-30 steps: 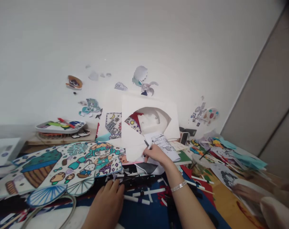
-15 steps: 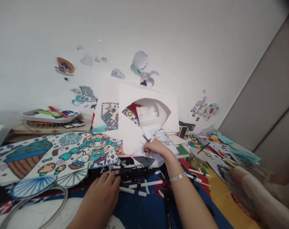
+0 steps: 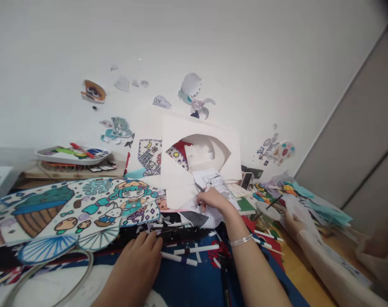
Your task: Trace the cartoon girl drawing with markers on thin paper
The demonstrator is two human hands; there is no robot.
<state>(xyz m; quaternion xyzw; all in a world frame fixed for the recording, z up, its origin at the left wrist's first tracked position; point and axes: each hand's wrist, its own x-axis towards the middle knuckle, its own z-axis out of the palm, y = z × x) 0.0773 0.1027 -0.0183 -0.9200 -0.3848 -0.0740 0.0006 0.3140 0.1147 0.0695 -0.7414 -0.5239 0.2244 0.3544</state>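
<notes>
My right hand (image 3: 214, 199) is closed round a dark slim pen (image 3: 199, 187), low over a white sheet. Dark handwritten marks (image 3: 196, 205) show beside its fingers. Just behind the hand lies a paper with a black line drawing (image 3: 217, 181). My left hand (image 3: 136, 260) rests with slightly bent, spread fingers on the dark surface at the front and holds nothing. Ahead of it is a large coloured cut-out drawing (image 3: 117, 194) with a cupcake and cartoon figures. White marker pens (image 3: 196, 249) lie between my two arms.
A white board with an eye-shaped opening (image 3: 200, 123) stands against the wall. At left is a tray (image 3: 72, 160) holding paper pieces. A co-worker's hand (image 3: 293, 224) is on white paper at right, near heaped scraps (image 3: 309, 196). A ring-shaped handle (image 3: 85, 277) lies front left.
The view has shifted slightly, so most things sit a little further right and lower. The co-worker's hand has moved left and up, with white paper now at it. My right hand still holds the pen.
</notes>
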